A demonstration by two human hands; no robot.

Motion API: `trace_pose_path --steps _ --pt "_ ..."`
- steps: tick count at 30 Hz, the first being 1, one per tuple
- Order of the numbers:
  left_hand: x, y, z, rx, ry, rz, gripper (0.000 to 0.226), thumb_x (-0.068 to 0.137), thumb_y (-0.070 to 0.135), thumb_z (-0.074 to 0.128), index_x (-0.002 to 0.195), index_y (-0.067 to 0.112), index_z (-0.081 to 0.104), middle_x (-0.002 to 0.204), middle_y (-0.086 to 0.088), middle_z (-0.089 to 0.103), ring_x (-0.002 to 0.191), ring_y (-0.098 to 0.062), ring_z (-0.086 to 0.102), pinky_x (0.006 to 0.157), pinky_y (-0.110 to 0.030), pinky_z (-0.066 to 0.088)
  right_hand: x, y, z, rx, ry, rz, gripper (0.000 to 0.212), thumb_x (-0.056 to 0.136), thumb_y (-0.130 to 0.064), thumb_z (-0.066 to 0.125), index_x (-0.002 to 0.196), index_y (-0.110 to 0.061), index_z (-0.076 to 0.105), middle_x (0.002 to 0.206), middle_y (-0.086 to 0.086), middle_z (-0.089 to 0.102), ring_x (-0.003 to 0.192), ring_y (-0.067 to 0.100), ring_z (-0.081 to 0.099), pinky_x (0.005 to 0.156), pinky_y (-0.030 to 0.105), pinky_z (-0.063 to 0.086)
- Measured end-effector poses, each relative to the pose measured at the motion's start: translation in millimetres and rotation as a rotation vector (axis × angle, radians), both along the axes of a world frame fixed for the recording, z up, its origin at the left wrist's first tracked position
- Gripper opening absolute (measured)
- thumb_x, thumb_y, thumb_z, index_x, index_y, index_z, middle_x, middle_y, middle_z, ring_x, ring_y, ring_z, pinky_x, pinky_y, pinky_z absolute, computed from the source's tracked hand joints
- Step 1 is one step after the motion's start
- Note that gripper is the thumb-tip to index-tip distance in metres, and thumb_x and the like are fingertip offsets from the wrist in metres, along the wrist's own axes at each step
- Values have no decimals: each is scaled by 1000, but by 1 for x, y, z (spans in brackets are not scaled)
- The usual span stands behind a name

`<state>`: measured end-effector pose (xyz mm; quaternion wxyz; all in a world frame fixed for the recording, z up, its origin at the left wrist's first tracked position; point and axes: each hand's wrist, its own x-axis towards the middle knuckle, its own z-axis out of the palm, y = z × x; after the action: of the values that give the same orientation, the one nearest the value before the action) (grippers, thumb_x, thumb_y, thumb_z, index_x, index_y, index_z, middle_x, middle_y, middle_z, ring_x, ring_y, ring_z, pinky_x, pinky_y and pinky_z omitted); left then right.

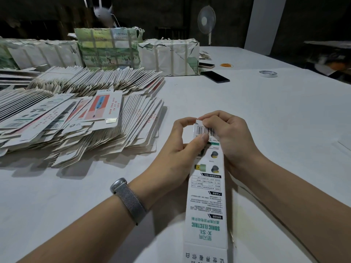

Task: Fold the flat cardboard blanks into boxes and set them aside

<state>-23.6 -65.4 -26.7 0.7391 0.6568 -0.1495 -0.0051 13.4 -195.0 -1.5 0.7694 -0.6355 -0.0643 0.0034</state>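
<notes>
A long, narrow white cardboard box (207,202) with green print and a barcode runs from the bottom edge up to my hands, above the white table (266,114). My left hand (180,149) grips its far end from the left, thumb on the barcode panel. From the right, my right hand (228,137) curls its fingers over the same end and pinches the small end flap. A large fanned heap of flat blanks (91,118) lies on the table to the left, one with a red and blue toothbrush picture on top.
Wrapped, strapped bundles (169,56) stand at the back of the table. A black phone (215,76), a second phone (206,65), a tape roll (268,73) and orange rubber bands (226,65) lie beyond my hands. A fan (206,20) stands behind.
</notes>
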Motion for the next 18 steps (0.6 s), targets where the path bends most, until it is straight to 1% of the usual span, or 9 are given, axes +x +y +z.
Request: trace_pose_path --steps 2,6,10,14,16,18 --pt "0 1 0 -5 9 -4 26 105 14 49 129 19 39 75 -1 76 62 -13 71 55 -25 57 0 0 0 13 6 2 22 91 1 57 74 -8 67 61 6 64 52 19 60 48 27 52" --pt "1 3 -1 9 11 -23 23 105 18 50 125 25 39 77 -3 77 63 -16 72 54 -26 57 1 0 0 -1 2 9 23 91 0 57 72 -8 67 65 11 64 57 25 59 51 31 52" --pt "1 4 -3 18 33 -43 23 105 24 52 122 31 39 79 -6 78 63 -19 73 54 -27 56 1 -1 0 -30 0 11 29 89 -1 56 64 -10 65 63 11 62 53 24 58 48 31 51" --pt "2 5 -4 6 43 -51 20 103 29 54 115 33 38 79 -7 77 60 -19 71 52 -27 54 0 -1 -3 -3 7 21 25 89 -5 57 68 -9 69 63 9 63 52 23 59 47 29 52" --pt "3 6 -4 -22 38 -41 21 101 33 56 111 34 38 79 -7 77 60 -19 71 52 -28 55 -2 1 -5 13 -1 33 25 91 -10 56 71 -12 71 64 9 63 54 24 60 50 31 52" --pt "5 6 -5 -39 42 -35 23 94 38 58 108 39 40 83 -8 78 64 -22 72 56 -32 58 -3 3 -8 24 -19 16 26 95 -15 52 78 -17 72 69 8 65 58 23 62 55 32 51"
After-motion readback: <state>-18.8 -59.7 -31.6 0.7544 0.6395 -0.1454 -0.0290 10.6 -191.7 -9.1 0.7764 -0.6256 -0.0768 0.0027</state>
